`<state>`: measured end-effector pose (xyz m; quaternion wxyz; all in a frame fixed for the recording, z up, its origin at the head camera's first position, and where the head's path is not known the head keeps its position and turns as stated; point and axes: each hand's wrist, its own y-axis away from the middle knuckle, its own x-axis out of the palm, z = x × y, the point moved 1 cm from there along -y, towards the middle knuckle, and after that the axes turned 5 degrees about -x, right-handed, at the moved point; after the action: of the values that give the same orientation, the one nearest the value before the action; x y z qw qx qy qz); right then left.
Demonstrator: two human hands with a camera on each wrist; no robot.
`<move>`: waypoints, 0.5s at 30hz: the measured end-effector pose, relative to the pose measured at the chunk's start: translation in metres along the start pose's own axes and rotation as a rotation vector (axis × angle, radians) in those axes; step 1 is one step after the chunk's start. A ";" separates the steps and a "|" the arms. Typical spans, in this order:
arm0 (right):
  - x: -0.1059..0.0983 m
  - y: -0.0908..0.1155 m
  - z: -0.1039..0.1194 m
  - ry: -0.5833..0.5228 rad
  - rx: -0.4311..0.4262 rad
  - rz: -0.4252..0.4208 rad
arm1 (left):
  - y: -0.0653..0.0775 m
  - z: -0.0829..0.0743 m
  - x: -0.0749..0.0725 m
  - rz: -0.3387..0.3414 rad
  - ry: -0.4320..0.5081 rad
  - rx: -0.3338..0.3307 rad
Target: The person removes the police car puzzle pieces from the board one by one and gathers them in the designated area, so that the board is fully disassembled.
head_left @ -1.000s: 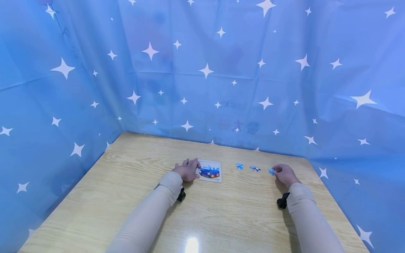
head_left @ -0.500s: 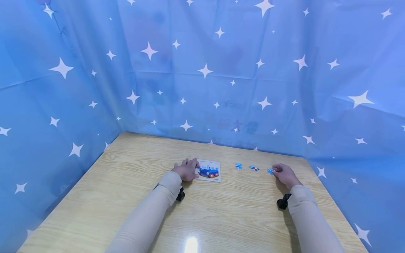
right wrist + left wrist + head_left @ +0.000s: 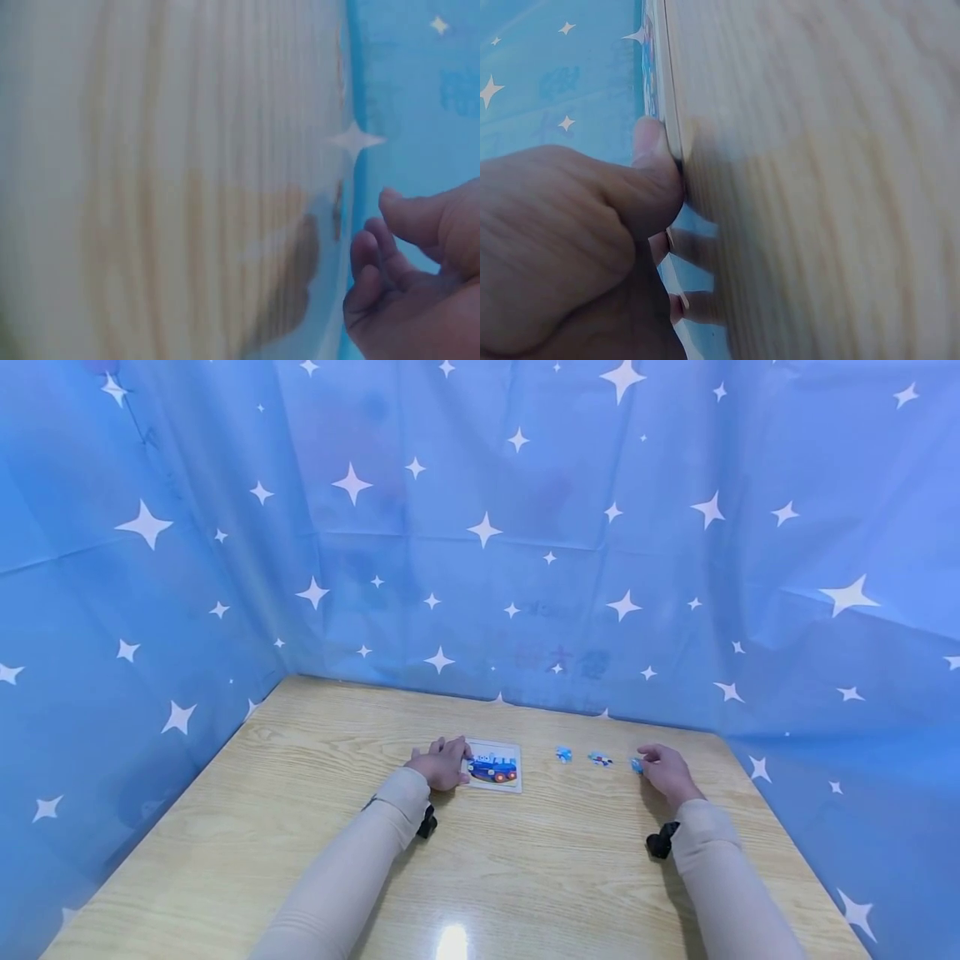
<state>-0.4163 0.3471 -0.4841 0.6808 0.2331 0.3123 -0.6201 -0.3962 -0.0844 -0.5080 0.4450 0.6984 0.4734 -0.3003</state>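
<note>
A framed jigsaw puzzle (image 3: 493,767) with a blue train picture lies flat on the table in the head view. My left hand (image 3: 441,764) holds its left side, thumb at the near end and fingers farther along; in the left wrist view, the thumb (image 3: 656,176) presses on the frame's edge (image 3: 671,97). To the right, three loose jigsaw pieces lie in a row: a blue one (image 3: 564,754), a multicoloured one (image 3: 600,759) and a light-blue one (image 3: 637,766). My right hand (image 3: 667,774) is just beside and partly over the last piece. In the right wrist view its fingers (image 3: 366,289) curl loosely, thumb apart, holding nothing.
The wooden table (image 3: 540,877) reaches back to a blue star-patterned curtain (image 3: 480,568), which also hangs along the left and right sides. Black wrist cameras, such as the right one (image 3: 662,842), sit close above the tabletop.
My right hand has come away from the light-blue piece it was fingering and shifted slightly left and up, over it. The left hand stays on the puzzle; the head view has drifted slightly.
</note>
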 end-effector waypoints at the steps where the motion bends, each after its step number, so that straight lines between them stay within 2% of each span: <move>1: 0.002 -0.001 0.003 -0.008 -0.004 0.000 | -0.001 0.000 0.000 -0.001 -0.002 -0.003; 4: 0.009 -0.004 0.012 -0.035 -0.022 0.011 | -0.002 0.000 0.000 -0.004 -0.007 -0.010; 10: 0.025 -0.010 0.039 -0.013 -0.104 0.043 | -0.001 0.000 0.000 0.006 0.003 0.004; 15: 0.041 -0.014 0.063 -0.042 -0.120 0.094 | 0.001 0.001 -0.002 0.006 0.007 0.023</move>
<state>-0.4205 0.2719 -0.4682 0.7286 0.1930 0.3233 -0.5722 -0.3960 -0.0860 -0.5065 0.4360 0.7061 0.4692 -0.3019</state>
